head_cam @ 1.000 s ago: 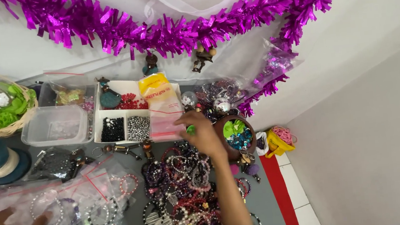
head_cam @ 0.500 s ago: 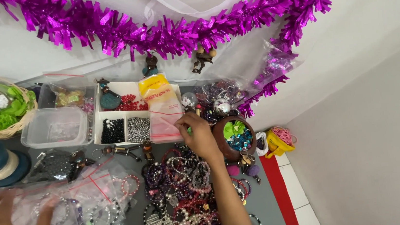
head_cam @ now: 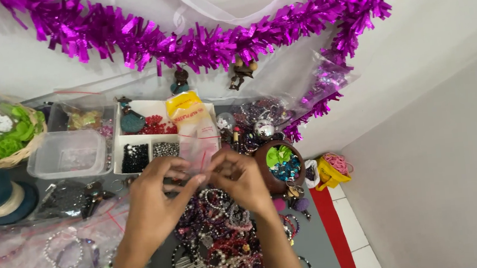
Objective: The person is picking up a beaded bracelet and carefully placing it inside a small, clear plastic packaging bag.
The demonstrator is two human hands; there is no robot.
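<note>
Head view, near to far: bagged bracelets point(head_cam: 58, 259) at 8 o'clock on the grey surface point(head_cam: 319, 243); loose bracelet heap point(head_cam: 222, 234) at 6. Above it, left hand point(head_cam: 155, 203) and right hand point(head_cam: 242, 180) meet, fingers pinched on a small clear zip bag point(head_cam: 198, 155). Compartment bead tray point(head_cam: 140, 140) at 11; magenta tinsel garland point(head_cam: 206, 38) at 12.

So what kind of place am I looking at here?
Probably a small craft or jewellery-making table, maybe a stall: a heap of beaded bracelets, a divided tray of loose beads and bagged bracelets, with purple tinsel on the wall.
</note>
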